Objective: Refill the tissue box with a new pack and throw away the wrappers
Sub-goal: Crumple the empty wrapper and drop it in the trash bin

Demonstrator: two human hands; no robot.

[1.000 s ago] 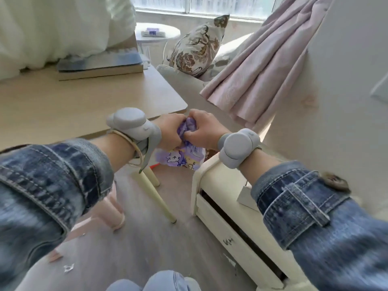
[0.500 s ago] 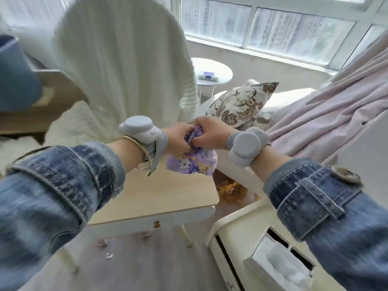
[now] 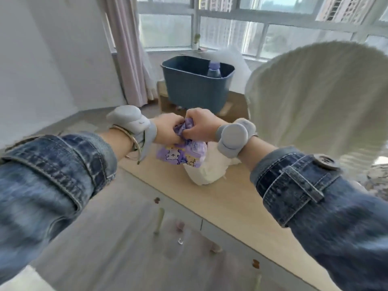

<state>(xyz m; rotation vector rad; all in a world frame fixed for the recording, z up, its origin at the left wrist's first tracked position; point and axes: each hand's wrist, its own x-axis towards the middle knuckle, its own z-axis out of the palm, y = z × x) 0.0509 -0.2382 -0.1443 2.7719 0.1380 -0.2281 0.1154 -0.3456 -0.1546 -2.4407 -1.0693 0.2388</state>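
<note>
Purple printed film, the wrapper, is bunched between both hands above the pale wooden table, in front of the chest. Left hand and right hand each have fingers curled tight round the crumpled upper end; the printed lower part hangs free, close over a white bag-like bundle on the table. Whether wrapper and bundle touch cannot be told.

Step in hand, by judgement: compact the wrapper for disposal.
1. Gather the hanging tail into the fists so nothing trails
2. Squeeze out trapped air; film tends to spring back open
3. Pass the wad to one hand
4. Carry it to the blue bin beyond the table, which already holds a bottle, and let go well inside the rim
</note>
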